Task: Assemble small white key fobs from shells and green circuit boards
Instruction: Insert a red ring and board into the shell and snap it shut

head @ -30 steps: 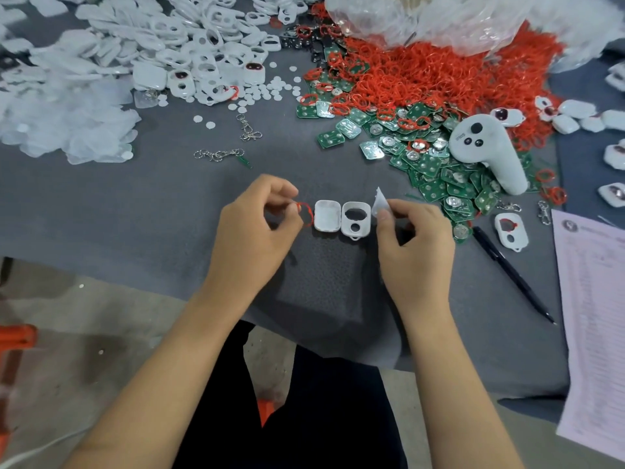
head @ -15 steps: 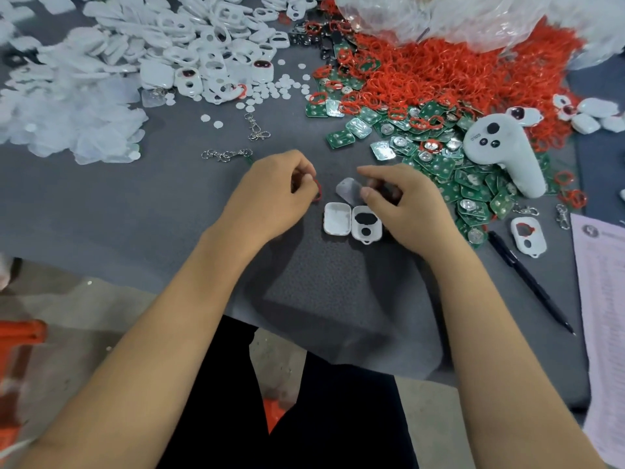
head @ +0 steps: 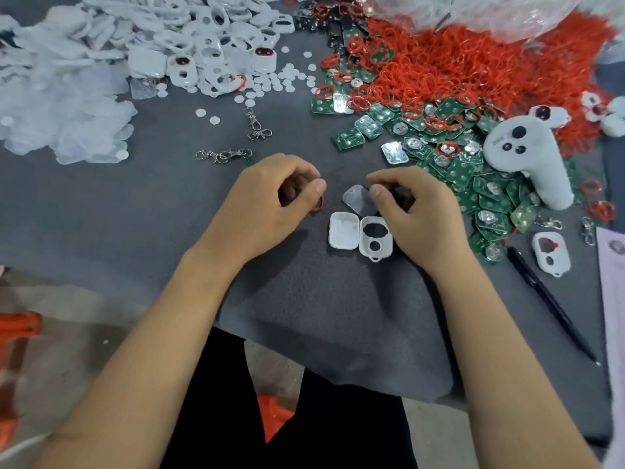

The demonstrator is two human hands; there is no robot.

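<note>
The grey worktop (head: 101,214) carries everything. At its far left lies a heap of white shells (head: 189,38); at far right a mound of red rings (head: 473,66) spills onto a spread of green boards (head: 473,177). A white controller (head: 527,160) lies on those boards, its handle pointing toward the near right. A black pen (head: 548,302) lies near the right edge, beside a sheet of paper (head: 614,316). Metal clasps (head: 225,155) sit left of centre.

The left hand (head: 267,211) has its fingers curled, pinching a red ring (head: 318,204) of which only an arc shows. The right hand (head: 419,218) pinches a clear film (head: 356,199) with its thumb on top, just beyond the two shell halves.

Those halves lie side by side, touching, between the hands, long axes running away from the person. The solid half (head: 344,230) is on the left. The cut-out half (head: 376,240) is on the right, its loop toward the person, the right hand touching its edge. A further shell (head: 551,253) lies apart, near the pen.
</note>
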